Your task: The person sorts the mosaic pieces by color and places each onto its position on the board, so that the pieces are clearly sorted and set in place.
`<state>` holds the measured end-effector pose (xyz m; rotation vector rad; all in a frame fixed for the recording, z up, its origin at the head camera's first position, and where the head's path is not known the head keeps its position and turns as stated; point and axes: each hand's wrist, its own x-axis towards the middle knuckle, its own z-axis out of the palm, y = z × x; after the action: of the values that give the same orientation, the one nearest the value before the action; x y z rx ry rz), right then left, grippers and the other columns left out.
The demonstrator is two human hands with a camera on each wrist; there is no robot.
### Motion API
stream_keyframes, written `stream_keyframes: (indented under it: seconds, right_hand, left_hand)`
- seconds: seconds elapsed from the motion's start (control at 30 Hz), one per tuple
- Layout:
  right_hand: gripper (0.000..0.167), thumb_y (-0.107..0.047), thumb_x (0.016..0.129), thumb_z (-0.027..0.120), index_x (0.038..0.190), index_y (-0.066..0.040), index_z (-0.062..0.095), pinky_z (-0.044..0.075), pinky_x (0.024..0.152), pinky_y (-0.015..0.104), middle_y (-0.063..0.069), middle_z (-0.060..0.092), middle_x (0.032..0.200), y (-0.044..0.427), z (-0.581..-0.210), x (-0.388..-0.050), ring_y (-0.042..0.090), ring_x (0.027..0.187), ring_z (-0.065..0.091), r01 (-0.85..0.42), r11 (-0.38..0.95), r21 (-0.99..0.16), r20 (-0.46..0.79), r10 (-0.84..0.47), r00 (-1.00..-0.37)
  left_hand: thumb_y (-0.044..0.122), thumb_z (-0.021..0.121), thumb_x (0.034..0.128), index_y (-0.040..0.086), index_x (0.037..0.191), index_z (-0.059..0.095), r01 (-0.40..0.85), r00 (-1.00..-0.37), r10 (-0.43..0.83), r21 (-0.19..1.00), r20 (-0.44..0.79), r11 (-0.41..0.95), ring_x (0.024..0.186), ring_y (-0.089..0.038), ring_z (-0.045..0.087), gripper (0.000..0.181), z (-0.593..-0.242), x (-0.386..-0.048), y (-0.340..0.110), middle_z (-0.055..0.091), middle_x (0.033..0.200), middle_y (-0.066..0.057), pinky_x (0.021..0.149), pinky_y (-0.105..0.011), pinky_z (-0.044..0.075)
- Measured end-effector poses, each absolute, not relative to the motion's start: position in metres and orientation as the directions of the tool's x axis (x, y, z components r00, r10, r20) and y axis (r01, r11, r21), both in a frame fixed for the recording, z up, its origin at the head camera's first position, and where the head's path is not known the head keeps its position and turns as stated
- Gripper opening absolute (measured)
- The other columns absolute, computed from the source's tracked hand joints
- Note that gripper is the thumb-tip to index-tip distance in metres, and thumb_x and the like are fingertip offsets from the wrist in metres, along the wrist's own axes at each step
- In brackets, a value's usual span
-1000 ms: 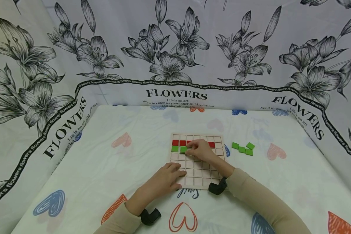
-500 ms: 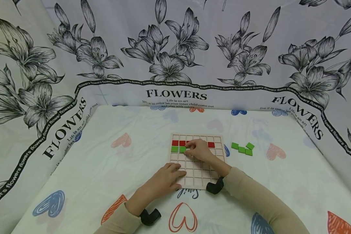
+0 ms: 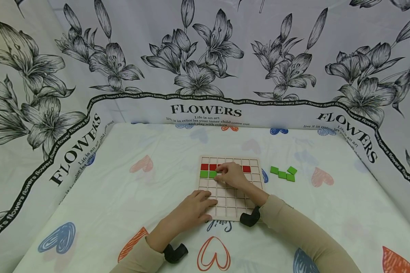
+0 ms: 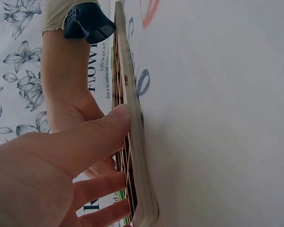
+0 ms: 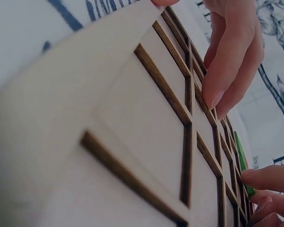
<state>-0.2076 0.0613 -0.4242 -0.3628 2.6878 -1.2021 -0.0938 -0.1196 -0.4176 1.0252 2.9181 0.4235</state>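
A light wooden grid board [image 3: 231,194] lies on the cloth. Red tiles [image 3: 246,169] stand in one row near its far side, partly covered by my right hand [image 3: 235,175]. In the row below, a green tile [image 3: 204,174] sits in the first cell. Thumb and finger of my right hand pinch a second green tile [image 3: 212,174] at the neighbouring cell; its green edge shows at the thumb in the right wrist view. My left hand [image 3: 193,206] rests at the board's near left, thumb [image 4: 117,118] against the edge and straight fingers [image 4: 102,189] on the grid.
Several loose green tiles [image 3: 282,174] lie on the cloth to the right of the board. White cloth [image 3: 150,197] printed with hearts covers the table. A flower-printed curtain [image 3: 205,76] hangs behind and at the sides. A black wrist device [image 3: 250,217] overhangs the board's near right corner.
My right hand and the second green tile have shifted very slightly left, the tile coming closer to the first green one. My left hand has stayed in place.
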Motion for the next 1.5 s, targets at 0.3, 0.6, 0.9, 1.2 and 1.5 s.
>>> stream_keyframes:
  seconds: [0.3,0.6,0.9,1.2,1.5]
  right_hand:
    - [0.023,-0.015,0.080,0.077,0.101,-0.005,0.073,0.037,0.055,0.022,0.003,0.058,0.069,0.062,-0.425,-0.207,0.012,0.061,0.046,-0.140,0.619,-0.773,-0.055,-0.285,-0.957]
    - [0.021,-0.015,0.082,0.074,0.101,-0.004,0.073,0.038,0.055,0.022,0.003,0.058,0.067,0.064,-0.426,-0.207,0.011,0.059,0.046,-0.160,0.591,-0.791,-0.039,-0.309,-0.950]
    - [0.019,-0.014,0.085,0.071,0.100,-0.002,0.073,0.039,0.057,0.022,0.009,0.062,0.068,0.069,-0.423,-0.200,0.010,0.059,0.047,-0.199,0.580,-0.790,-0.013,-0.340,-0.940]
    - [0.018,-0.014,0.085,0.071,0.099,-0.003,0.073,0.038,0.055,0.021,0.007,0.061,0.069,0.072,-0.421,-0.196,0.010,0.060,0.046,-0.158,0.577,-0.801,-0.040,-0.316,-0.948]
    - [0.017,-0.018,0.085,0.071,0.098,-0.008,0.074,0.040,0.055,0.021,0.002,0.057,0.069,0.079,-0.422,-0.195,0.012,0.060,0.049,-0.084,0.568,-0.818,-0.092,-0.273,-0.958]
  left_hand:
    - [0.031,0.067,0.0883,0.015,0.126,0.062,0.614,-0.784,0.617,0.251,0.077,0.749,0.124,-0.028,0.052,0.042,-0.418,-0.094,-0.120,0.056,0.133,-0.011,0.102,-0.043,0.048]
    - [0.031,0.068,0.0882,0.015,0.127,0.061,0.610,-0.785,0.615,0.265,0.076,0.746,0.125,-0.028,0.052,0.042,-0.417,-0.094,-0.120,0.056,0.133,-0.011,0.102,-0.044,0.048]
    - [0.031,0.067,0.0885,0.016,0.127,0.061,0.607,-0.787,0.613,0.264,0.069,0.749,0.126,-0.027,0.051,0.042,-0.419,-0.095,-0.120,0.055,0.133,-0.011,0.102,-0.044,0.047]
    - [0.030,0.068,0.0886,0.015,0.127,0.061,0.600,-0.790,0.611,0.277,0.055,0.750,0.127,-0.028,0.050,0.042,-0.419,-0.095,-0.121,0.055,0.134,-0.011,0.102,-0.044,0.047]
    - [0.031,0.068,0.0883,0.015,0.126,0.062,0.603,-0.788,0.612,0.277,0.062,0.748,0.126,-0.029,0.051,0.042,-0.419,-0.095,-0.120,0.056,0.134,-0.011,0.102,-0.045,0.048]
